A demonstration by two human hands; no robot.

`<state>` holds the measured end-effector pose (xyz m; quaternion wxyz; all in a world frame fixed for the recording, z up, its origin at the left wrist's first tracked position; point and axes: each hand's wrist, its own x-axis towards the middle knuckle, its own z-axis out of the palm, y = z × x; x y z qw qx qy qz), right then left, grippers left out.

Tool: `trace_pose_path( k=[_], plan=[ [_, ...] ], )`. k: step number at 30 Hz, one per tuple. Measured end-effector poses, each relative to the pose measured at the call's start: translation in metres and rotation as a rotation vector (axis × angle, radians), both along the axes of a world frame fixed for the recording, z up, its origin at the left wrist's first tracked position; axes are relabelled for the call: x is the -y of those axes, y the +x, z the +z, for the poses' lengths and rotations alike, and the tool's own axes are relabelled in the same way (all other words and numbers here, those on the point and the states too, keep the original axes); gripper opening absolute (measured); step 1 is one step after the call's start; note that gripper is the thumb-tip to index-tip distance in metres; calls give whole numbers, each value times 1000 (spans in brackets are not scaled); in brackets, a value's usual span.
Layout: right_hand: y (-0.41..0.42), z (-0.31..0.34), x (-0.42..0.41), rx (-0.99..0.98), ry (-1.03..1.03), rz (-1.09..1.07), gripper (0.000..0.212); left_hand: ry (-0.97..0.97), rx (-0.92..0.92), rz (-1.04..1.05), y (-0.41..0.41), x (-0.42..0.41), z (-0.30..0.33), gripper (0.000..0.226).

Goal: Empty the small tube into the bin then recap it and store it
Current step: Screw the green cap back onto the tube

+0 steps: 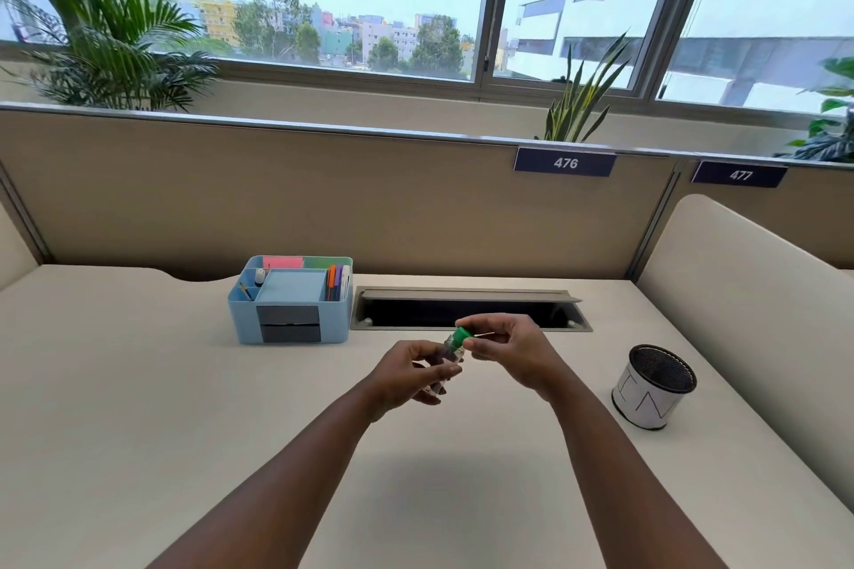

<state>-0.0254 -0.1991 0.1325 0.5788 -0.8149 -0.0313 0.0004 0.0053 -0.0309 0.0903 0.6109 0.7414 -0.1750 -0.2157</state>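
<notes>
Green cap between both hands, mid-desk.

- Left hand grips small clear tube above desk.
- Right hand pinches green cap on tube.
- Mesh bin right; blue organizer left.

Both forearms extended forward, hands raised mid-view. Left hand curled, fingers pinched. Right hand pinching, thumb to forefinger.
</notes>
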Motion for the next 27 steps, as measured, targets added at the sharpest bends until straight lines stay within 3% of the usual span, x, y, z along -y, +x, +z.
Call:
trace_pose_path(
  k=[8,17,27],
  plan=[
    [-1,5,3,54,-26,58,28,-30,-42,-37,0,-2,1,26],
    [-5,8,6,104,-193,154,30,59,-15,-115,1,-7,0,10],
    [-3,7,6,-29,-136,90,21,25,-59,-177,-4,-4,4,14]
  ],
)
